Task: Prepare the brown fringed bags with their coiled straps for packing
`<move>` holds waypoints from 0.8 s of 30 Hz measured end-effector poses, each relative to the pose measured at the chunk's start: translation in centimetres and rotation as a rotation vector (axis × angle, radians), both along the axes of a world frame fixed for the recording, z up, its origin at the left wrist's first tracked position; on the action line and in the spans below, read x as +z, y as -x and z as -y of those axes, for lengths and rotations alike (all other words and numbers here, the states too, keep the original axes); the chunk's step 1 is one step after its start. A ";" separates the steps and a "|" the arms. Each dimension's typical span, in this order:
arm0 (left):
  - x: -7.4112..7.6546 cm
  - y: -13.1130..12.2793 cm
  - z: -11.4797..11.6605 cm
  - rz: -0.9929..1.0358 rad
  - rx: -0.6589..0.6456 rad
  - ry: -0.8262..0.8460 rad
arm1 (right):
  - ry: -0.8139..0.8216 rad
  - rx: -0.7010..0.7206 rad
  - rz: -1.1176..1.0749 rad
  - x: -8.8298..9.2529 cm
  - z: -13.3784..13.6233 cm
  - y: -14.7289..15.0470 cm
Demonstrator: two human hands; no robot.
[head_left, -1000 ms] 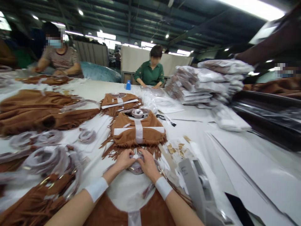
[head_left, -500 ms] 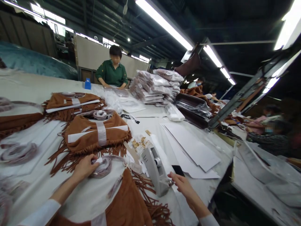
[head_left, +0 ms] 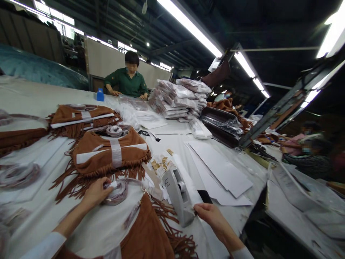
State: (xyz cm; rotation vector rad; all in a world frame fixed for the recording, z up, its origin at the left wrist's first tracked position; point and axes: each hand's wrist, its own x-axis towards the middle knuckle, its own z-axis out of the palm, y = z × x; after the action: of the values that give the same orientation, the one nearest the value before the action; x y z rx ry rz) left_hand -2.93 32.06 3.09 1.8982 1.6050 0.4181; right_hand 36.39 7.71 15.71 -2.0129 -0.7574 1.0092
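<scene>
This is a big work hall with a dark roof [head_left: 269,21]. Long bright lights [head_left: 188,26] run across it. A wide white table [head_left: 32,97] fills the room. A pale board wall [head_left: 102,61] stands behind it.

2 arms forward — left hand [head_left: 95,192] curled down, right hand [head_left: 212,215] pinching.

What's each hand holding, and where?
Left hand grips the coiled strap by its left edge; right hand touches the tape dispenser at its front end, grip unclear.
</scene>
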 end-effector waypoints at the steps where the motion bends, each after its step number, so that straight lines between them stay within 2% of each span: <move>1: -0.1 0.0 0.0 0.001 -0.002 -0.002 | -0.001 -0.026 -0.001 0.1 0.0 0.0; 7: -1.3 0.2 -0.5 -0.013 -0.046 -0.016 | -0.086 -0.136 0.174 0.9 1.7 0.5; 13: -2.1 0.4 -0.8 -0.028 -0.064 -0.019 | -0.046 -0.249 0.061 -1.9 4.5 1.2; 17: -2.2 0.3 -0.8 -0.033 -0.068 -0.003 | -0.044 -0.219 0.080 -3.3 4.3 1.3; 20: -1.7 0.2 -0.7 -0.032 -0.064 -0.008 | -0.025 -0.174 0.208 -3.9 4.2 1.2; 24: 0.4 -0.3 0.3 -0.026 -0.043 -0.003 | 0.084 -0.070 0.536 -5.0 6.5 1.2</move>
State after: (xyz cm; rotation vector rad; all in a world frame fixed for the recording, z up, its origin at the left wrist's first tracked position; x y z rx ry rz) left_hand -2.62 31.74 3.48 1.9439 1.5778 0.3794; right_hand 35.20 1.23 10.71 -2.3987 -0.9203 0.4621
